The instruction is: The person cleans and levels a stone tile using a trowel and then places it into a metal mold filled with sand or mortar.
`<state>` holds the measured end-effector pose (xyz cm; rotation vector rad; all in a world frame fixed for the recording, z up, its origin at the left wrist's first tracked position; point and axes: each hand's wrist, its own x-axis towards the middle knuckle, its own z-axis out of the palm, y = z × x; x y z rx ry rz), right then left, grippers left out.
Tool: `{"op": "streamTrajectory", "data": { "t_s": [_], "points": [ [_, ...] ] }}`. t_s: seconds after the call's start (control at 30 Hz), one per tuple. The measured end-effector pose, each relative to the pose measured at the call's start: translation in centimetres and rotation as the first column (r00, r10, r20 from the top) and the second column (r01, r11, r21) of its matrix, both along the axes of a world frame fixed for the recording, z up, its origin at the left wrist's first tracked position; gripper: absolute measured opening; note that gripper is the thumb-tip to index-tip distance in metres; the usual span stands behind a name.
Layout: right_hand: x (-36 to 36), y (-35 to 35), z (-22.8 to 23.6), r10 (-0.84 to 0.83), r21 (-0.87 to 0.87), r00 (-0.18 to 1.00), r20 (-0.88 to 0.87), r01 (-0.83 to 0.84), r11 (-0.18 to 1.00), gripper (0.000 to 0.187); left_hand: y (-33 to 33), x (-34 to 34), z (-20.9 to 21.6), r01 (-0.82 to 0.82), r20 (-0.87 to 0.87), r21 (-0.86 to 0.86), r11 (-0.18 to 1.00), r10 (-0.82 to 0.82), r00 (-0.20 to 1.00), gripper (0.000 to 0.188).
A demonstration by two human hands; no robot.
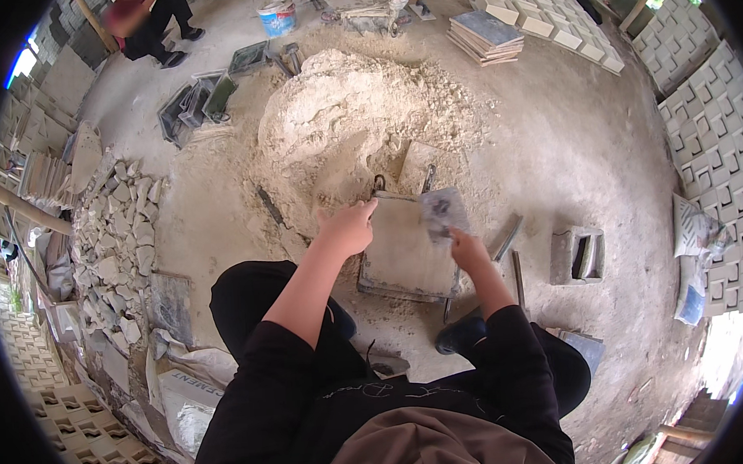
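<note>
The right hand [471,252], right of the frame's centre, is closed around a flat grey trowel [444,207], which lies over the upper right corner of a square mould [404,292]. The mould sits on the floor [614,135] at the centre of the frame, its top a flat, pale face. The left hand [348,231] is at the mould's upper left corner, fingers toward a dark metal loop [379,183]; whether it grips anything, I cannot tell. Just above spreads a heap of pale powder [331,100], with a bucket [277,20] beyond it at the top. A hollow block [563,260] stands right of the mould, and rubble [115,237] lies at the left. Stacked boards [483,41] lie at upper right; at upper left is another person [155,21], near dark trays [197,107].
</note>
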<state>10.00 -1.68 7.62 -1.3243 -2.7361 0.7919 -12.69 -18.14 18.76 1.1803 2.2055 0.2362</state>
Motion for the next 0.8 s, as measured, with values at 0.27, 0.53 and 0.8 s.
{"op": "streamTrajectory", "data": {
  "t_s": [0.27, 0.53, 0.8],
  "points": [
    [-2.6, -7.2, -3.6, 0.074, -0.064, 0.985, 0.156, -0.065, 0.996, 0.031, 1.7, 0.7, -2.4, 0.032, 0.024, -0.135, 0.99, -0.029, 0.999, 0.047],
    [0.2, -2.4, -2.3, 0.024, -0.05, 0.964, 0.263, -0.012, 0.999, 0.028, 2.3, 0.7, -3.9, 0.037, 0.135, -0.159, 0.987, -0.016, 0.991, 0.052],
    [2.1, 0.5, -3.5, -0.122, 0.046, 0.964, 0.238, 0.115, 0.992, 0.029, 3.0, 0.6, -4.1, 0.002, 0.136, -0.172, 0.985, 0.022, 0.99, 0.054]
  ]
}}
